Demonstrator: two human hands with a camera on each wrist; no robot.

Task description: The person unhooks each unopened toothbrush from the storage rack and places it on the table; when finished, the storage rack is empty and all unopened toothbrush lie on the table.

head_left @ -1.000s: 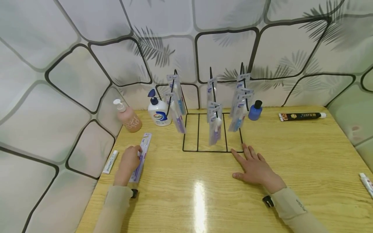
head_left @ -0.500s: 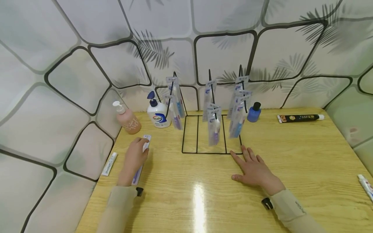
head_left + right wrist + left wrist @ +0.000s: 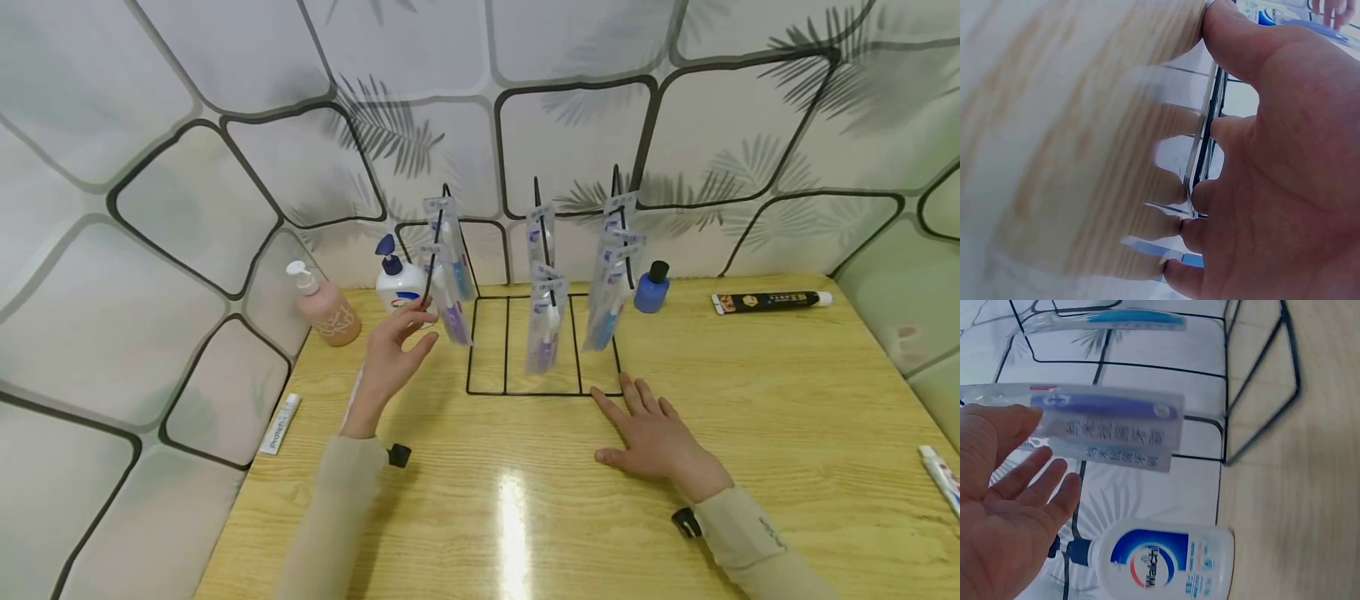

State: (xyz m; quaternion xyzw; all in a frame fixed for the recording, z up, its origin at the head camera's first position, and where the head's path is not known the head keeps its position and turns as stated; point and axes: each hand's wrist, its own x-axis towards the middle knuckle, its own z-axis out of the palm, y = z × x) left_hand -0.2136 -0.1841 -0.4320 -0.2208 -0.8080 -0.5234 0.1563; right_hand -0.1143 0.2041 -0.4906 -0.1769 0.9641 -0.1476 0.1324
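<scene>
A black wire rack (image 3: 543,393) holds several bagged toothbrushes on three hooks. My left hand (image 3: 390,358) reaches to the left hook, beside the front purple toothbrush (image 3: 453,321), with thumb and fingers apart. In the left wrist view, its thumb overlaps the purple toothbrush's clear bag (image 3: 1116,415); whether it touches cannot be told. Another packed toothbrush (image 3: 353,398) lies on the table, mostly hidden behind the left hand. My right hand (image 3: 652,437) lies spread on the table, fingertips at the rack's front right corner; the right wrist view shows its palm (image 3: 1297,144).
A white pump bottle (image 3: 397,287) stands just behind the left hand, a pink pump bottle (image 3: 330,317) to its left. Right of the rack are a blue bottle (image 3: 652,290) and a black toothpaste tube (image 3: 768,302). White tubes (image 3: 281,425) lie near both table sides.
My left hand has left the packed toothbrush on the table and moved forward and right to the left hook, its fingers spreading. The right hand has stayed still.
</scene>
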